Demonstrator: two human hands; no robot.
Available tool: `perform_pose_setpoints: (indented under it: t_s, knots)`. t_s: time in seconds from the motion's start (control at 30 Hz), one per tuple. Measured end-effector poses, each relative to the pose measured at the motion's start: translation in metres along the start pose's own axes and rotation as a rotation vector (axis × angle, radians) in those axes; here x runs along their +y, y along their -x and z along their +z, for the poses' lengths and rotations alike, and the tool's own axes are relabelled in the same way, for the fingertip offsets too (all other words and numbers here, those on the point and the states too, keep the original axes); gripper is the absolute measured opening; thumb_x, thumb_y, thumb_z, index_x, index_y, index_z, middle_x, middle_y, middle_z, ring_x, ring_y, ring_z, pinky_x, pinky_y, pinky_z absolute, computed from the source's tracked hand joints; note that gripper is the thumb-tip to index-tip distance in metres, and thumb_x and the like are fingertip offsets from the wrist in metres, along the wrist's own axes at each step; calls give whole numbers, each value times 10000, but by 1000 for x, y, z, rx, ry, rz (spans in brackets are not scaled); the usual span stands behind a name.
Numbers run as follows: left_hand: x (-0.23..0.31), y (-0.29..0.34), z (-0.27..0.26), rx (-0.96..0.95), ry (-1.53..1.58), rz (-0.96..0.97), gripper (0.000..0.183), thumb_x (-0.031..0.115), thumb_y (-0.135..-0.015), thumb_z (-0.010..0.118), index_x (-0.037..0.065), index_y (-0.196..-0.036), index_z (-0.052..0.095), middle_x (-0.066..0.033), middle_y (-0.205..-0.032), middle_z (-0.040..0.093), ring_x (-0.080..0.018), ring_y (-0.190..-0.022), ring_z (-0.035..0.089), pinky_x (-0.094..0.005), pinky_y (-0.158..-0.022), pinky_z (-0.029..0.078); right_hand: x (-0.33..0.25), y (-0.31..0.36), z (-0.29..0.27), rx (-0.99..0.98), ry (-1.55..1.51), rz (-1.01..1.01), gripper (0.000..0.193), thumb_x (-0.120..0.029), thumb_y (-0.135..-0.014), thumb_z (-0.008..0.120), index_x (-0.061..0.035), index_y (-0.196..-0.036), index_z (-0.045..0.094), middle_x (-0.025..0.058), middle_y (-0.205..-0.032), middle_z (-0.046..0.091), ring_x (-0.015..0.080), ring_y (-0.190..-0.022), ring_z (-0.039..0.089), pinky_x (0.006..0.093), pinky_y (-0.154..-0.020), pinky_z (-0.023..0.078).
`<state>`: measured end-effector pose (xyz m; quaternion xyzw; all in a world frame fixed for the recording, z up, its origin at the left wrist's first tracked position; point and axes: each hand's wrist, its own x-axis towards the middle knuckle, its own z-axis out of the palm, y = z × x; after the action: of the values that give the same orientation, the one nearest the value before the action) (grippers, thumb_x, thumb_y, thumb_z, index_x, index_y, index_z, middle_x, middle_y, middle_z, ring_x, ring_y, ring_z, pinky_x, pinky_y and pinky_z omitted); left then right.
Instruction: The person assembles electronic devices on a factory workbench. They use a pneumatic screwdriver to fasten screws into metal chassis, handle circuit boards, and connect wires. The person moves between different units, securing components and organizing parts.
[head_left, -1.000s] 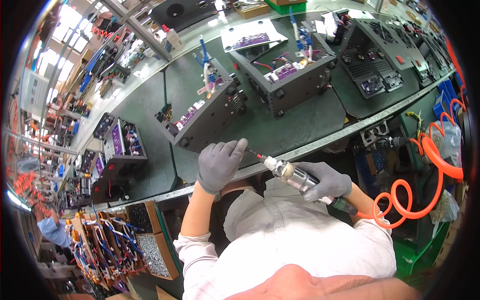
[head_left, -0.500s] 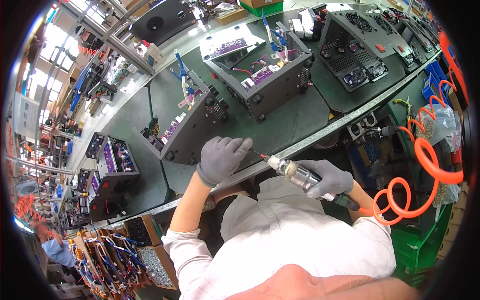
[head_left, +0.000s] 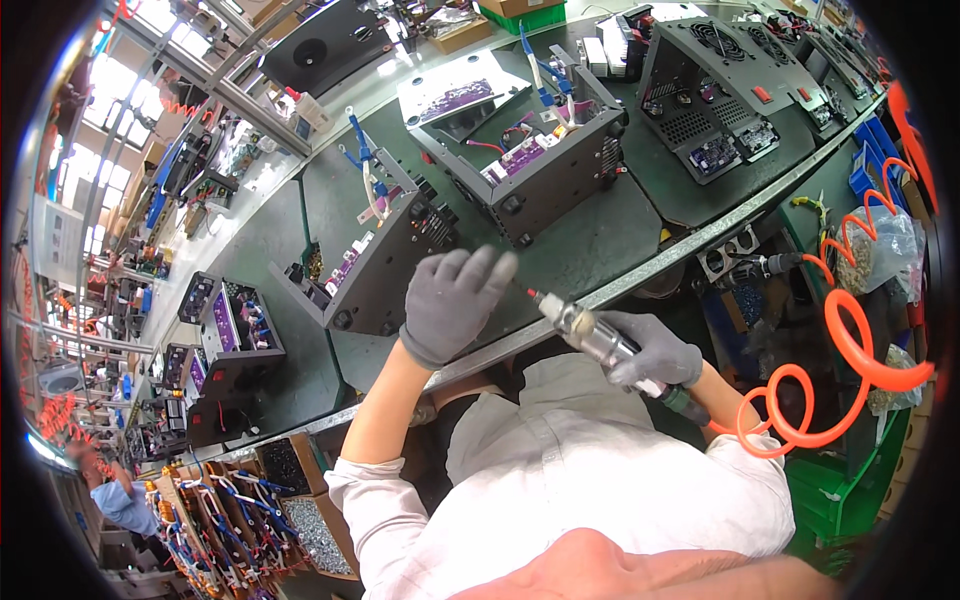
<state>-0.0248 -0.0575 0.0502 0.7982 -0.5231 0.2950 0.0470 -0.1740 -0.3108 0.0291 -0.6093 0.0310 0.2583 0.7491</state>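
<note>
My right hand (head_left: 657,350), in a grey glove, is wrapped round an air screwdriver (head_left: 605,340) with a metal body. Its red-collared bit points up and left, past the table's front edge. My left hand (head_left: 450,305), also gloved, hovers over the table edge just left of the bit tip. Its fingers are curled with the tips pressed together, and what they may pinch is hidden. Beyond that hand stands a tilted black metal housing (head_left: 385,255) with a purple board inside and blue and white cables. A second open housing (head_left: 555,170) sits farther right.
An orange coiled air hose (head_left: 865,345) runs from the screwdriver up the right side. Several more housings with fans (head_left: 715,45) line the right of the green table (head_left: 580,245). At lower left are cable bundles (head_left: 215,520) and a box of small metal parts (head_left: 315,530).
My left hand has lifted slightly, up and away from the bit, and its fingertips are blurred. The screwdriver has tilted a little more upward, its tip moving up.
</note>
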Motion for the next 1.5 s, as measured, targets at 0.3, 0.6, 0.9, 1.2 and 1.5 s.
perform_pose_setpoints:
  t_s: [0.3, 0.6, 0.9, 1.2, 1.5]
  knots:
    - [-20, -51, 31, 98, 50, -323, 546, -42, -691, 524, 94, -1219, 558, -99, -1232, 563, -316, -1167, 510, -448, -945, 409, 17, -25, -10, 318, 12, -82, 589, -132, -631, 686, 24, -1170, 509, 48, -772, 553, 110, -527, 562, 251, -476, 472]
    - [-20, -55, 36, 98, 71, -318, 525, -34, -679, 530, 110, -1182, 586, -99, -1207, 578, -317, -1159, 519, -458, -928, 418, 31, -42, -17, 316, 11, -147, 746, -127, -631, 721, 26, -1307, 445, 60, -791, 566, 128, -523, 569, 258, -472, 478]
    - [-22, -44, 26, 55, 16, -297, 527, 2, -711, 547, 95, -1230, 539, -112, -1231, 563, -314, -1166, 518, -447, -943, 418, 24, -37, -11, 275, -35, -95, 778, -165, -638, 742, 4, -1337, 443, 57, -840, 566, 114, -557, 570, 259, -494, 481]
    - [-134, 48, -52, 68, -52, -735, 331, 226, -819, 624, 154, -1142, 621, -79, -1069, 647, -275, -981, 603, -389, -894, 445, 28, -13, -58, 820, 267, -219, 752, -75, -685, 722, 16, -1364, 411, 89, -964, 599, 161, -765, 587, 287, -667, 483]
    - [-180, 131, -42, 68, 292, -963, 362, 365, -904, 534, 49, -817, 688, -110, -839, 666, -291, -825, 595, -402, -900, 405, -87, -95, -30, 954, 1354, -1047, 362, -257, -789, 679, -90, -1107, 639, 129, -1081, 625, 321, -1030, 586, 413, -881, 453]
